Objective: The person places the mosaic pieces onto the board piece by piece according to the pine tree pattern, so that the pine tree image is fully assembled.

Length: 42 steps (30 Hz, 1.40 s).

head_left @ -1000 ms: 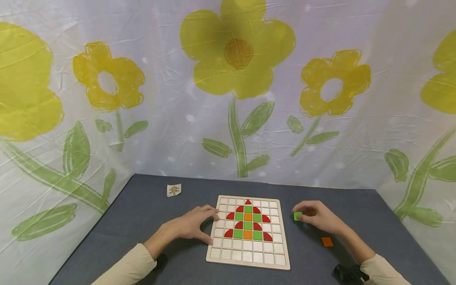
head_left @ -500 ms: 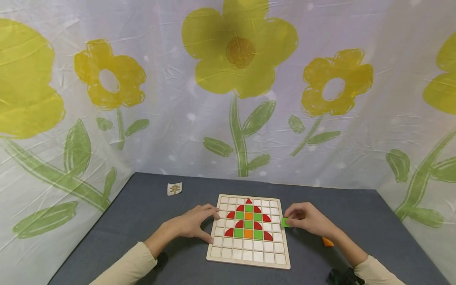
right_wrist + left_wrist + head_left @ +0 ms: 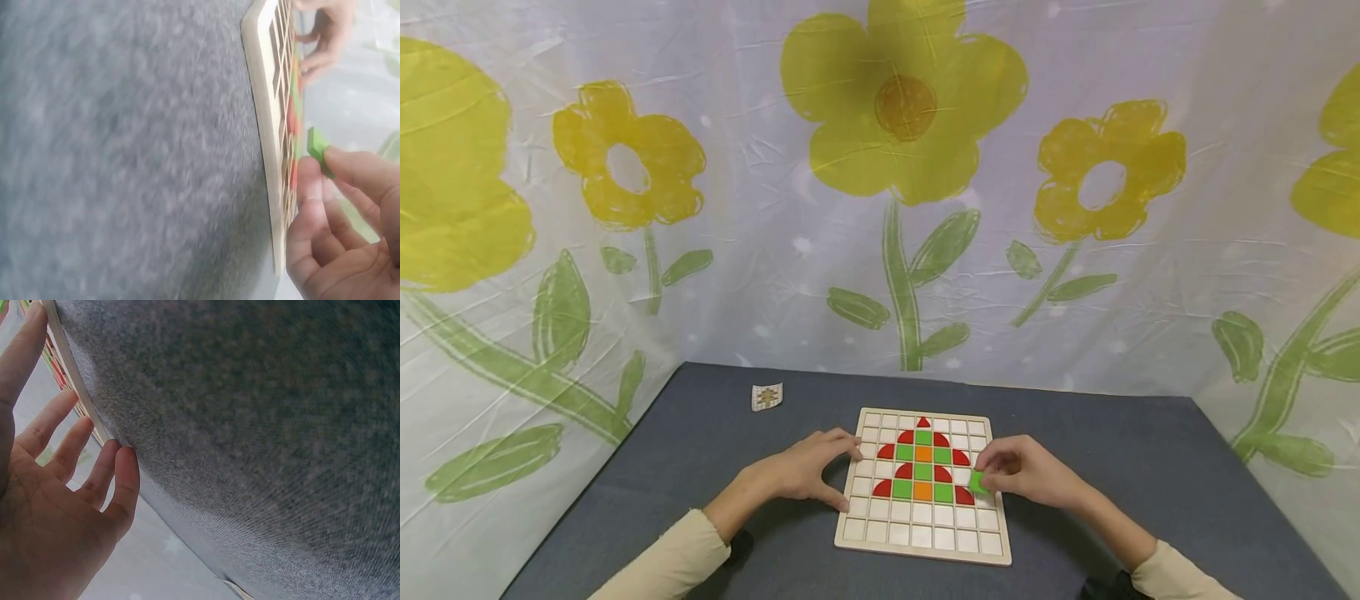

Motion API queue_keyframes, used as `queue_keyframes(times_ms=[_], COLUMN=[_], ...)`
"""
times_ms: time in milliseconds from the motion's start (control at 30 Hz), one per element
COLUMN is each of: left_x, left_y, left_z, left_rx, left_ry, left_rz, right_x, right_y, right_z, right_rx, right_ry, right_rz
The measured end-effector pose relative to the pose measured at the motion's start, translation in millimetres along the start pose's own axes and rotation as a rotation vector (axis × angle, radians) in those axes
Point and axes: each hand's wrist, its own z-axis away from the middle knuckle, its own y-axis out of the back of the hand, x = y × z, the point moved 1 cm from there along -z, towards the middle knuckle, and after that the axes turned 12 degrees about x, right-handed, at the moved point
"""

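Note:
A wooden grid board (image 3: pixel 922 551) lies on the table, bearing a tree-like pattern of red rounded pieces, a red triangle (image 3: pixel 923 422), green squares and orange squares (image 3: pixel 922 492). My left hand (image 3: pixel 801 473) rests at the board's left edge, thumb and fingers spread, fingertips against the rim (image 3: pixel 78 384) in the left wrist view. Between thumb and fingers my right hand (image 3: pixel 1030 471) pinches a green square tile (image 3: pixel 977 482). That tile is over the right side of the board; the right wrist view shows the green tile (image 3: pixel 318 150) held above the surface, tilted.
A small card (image 3: pixel 767 397) with a printed pattern lies at the back left of the dark table (image 3: pixel 700 433). A flower-printed curtain (image 3: pixel 760 208) hangs behind the table and along its sides. Something black (image 3: pixel 1108 587) shows by the right sleeve.
My right hand has carried the green tile leftward from the table to over the board. The orange tile on the right is now hidden by my right arm. The left hand stays put.

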Motion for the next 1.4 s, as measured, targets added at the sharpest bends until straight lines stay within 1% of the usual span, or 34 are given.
queue_keyframes(times_ms=[200,367,633,900,1067,1200,1400], left_x=[0.8,0.8,-2.8,-4.6,-4.2,-3.2,-2.8], left_y=[0.3,0.2,-1.7,-2.6,-2.6,-2.1,-1.5], left_z=[-0.3,-0.3,0.1,-1.0,-0.5,-0.5,-1.1], left_rx=[-0.002,-0.004,-0.006,-0.006,-0.007,-0.005,-0.007], left_ry=[0.001,-0.002,-0.003,-0.007,-0.002,0.0,-0.003], left_rz=[-0.005,-0.003,0.002,0.002,0.009,0.011,0.009], right_x=[-4.1,-7.7,-10.5,-17.6,-23.6,-25.7,-27.2], right_y=[-8.6,-16.8,-33.6,-49.7,-59.8,-67.0,-74.8], right_z=[-2.3,-6.0,-11.7,-16.9,-21.1,-23.9,-24.8], right_rx=[-0.016,-0.02,-0.05,-0.057,-0.044,-0.053,-0.047], right_ry=[0.032,0.028,0.023,0.068,0.065,0.067,0.027], right_rz=[-0.016,-0.018,-0.051,-0.104,-0.083,-0.064,-0.004])
